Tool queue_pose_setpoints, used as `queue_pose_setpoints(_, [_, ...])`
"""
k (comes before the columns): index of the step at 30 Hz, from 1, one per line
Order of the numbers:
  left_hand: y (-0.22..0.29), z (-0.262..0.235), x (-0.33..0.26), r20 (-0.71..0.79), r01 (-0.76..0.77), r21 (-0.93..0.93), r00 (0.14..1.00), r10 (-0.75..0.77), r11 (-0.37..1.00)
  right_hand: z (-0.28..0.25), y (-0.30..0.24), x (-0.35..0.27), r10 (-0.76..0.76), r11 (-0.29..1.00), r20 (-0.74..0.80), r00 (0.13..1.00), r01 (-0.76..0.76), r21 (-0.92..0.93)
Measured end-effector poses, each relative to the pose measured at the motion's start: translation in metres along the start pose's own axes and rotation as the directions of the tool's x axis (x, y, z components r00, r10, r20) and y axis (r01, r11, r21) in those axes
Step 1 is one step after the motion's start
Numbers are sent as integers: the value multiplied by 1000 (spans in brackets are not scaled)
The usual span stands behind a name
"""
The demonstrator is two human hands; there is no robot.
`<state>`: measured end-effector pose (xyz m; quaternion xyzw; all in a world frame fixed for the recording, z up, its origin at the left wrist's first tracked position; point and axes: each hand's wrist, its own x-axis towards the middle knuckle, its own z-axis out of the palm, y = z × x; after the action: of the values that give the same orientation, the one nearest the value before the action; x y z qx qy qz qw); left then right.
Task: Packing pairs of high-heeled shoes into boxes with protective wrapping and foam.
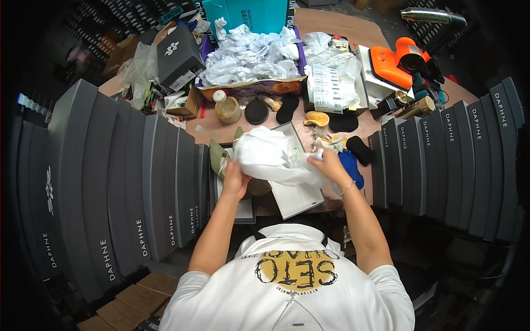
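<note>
Both hands, left hand (236,179) and right hand (330,164), grip white tissue paper (270,157), fingers closed on its opposite edges.

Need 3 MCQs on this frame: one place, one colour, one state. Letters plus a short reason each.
1. Where does the orange handheld tool lie?
A. far right of the table
B. near left corner
C. on the floor

2. What colour is the tissue paper in the hands?
A. black
B. white
C. green

3. What is the state of the shoe box under the hands?
A. shut with a lid
B. open
C. crushed flat

Answers:
1 A, it sits at the upper right beyond the rows of dark grey boxes.
2 B, the sheet between the left hand and the right hand is plain white.
3 B, its pale inside shows, with no lid on it.
</note>
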<state>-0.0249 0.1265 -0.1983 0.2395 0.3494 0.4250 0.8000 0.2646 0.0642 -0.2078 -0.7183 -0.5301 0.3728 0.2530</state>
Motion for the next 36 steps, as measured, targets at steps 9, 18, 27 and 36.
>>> queue_pose_setpoints(9, [11, -26, 3, 428, 28, -377, 892, 147, 926, 82, -2, -55, -219, 926, 195, 956, 267, -266])
queue_pose_setpoints(18, [-12, -18, -5, 131, 20, 63, 991, -29, 998, -7, -140, -62, -455, 876, 29, 890, 441, 197])
queue_pose_setpoints(27, [-51, 24, -21, 97, -5, 263, 995, -21, 965, 16, -71, -93, -153, 932, 159, 975, 89, 350])
queue_pose_setpoints(36, [-89, 54, -57, 432, -533, 643, 845, 314, 550, 51, -8, -109, -100, 880, -132, 986, 150, 451])
